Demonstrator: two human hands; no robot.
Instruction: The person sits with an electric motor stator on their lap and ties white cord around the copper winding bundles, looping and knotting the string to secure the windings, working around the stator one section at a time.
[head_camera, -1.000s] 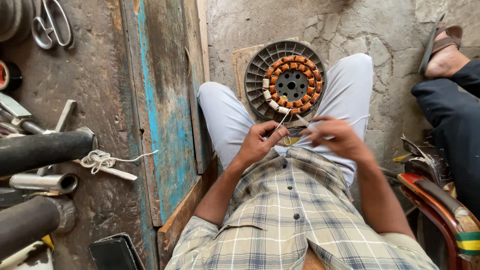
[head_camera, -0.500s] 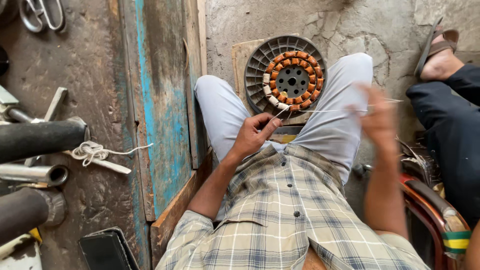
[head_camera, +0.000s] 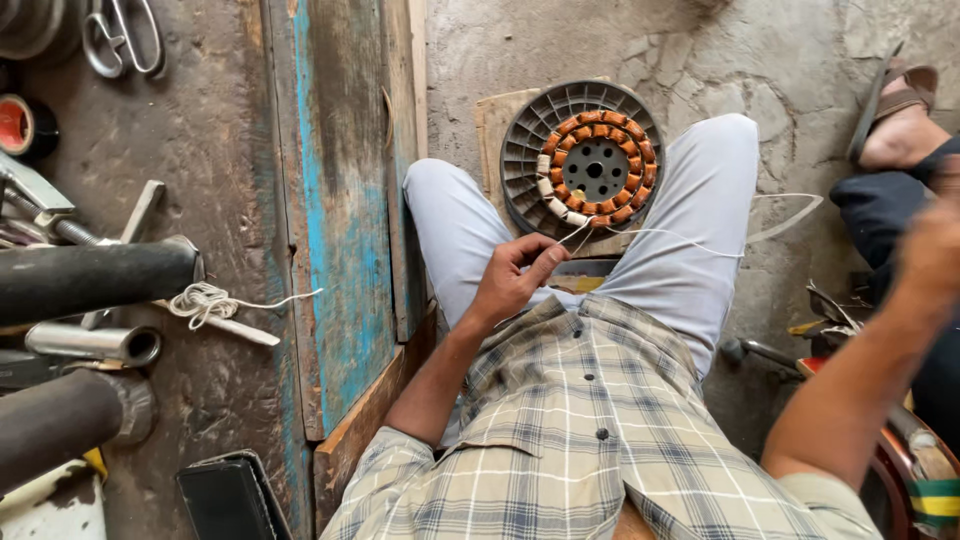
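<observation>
Now left hand (head_camera: 515, 275) pinching white thread (head_camera: 680, 238).

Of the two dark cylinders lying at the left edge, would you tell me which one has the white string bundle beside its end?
The upper dark cylinder: the white string bundle lies just by its right end. The lower dark cylinder has only a metal tube near it.
</observation>
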